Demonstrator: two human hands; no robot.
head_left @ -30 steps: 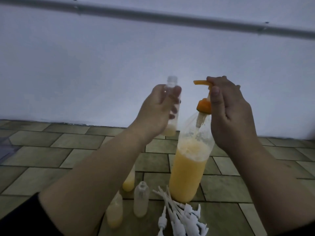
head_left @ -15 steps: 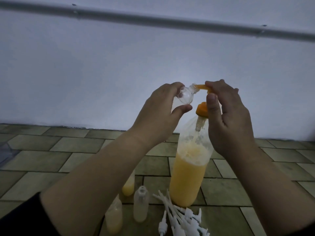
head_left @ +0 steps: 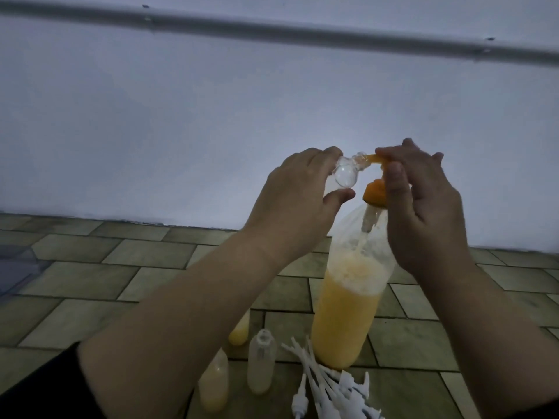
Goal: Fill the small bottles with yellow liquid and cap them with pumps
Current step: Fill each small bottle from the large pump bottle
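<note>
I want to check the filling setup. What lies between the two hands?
In the head view, the small clear bottle, tipped sideways in the left hand, meets the orange pump spout under the right hand. No bare gap.

There are two hands, the left hand [head_left: 298,189] and the right hand [head_left: 423,204]. There is one large bottle [head_left: 348,303] with yellow liquid and one orange pump [head_left: 375,193] on it. I count four small bottles: one held bottle [head_left: 134,176], two with yellow liquid, the nearer one [head_left: 213,385] and the farther one [head_left: 240,331], and one empty bottle [head_left: 261,362]. The white pumps [head_left: 329,385] lie in one pile; their number cannot be counted.
</note>
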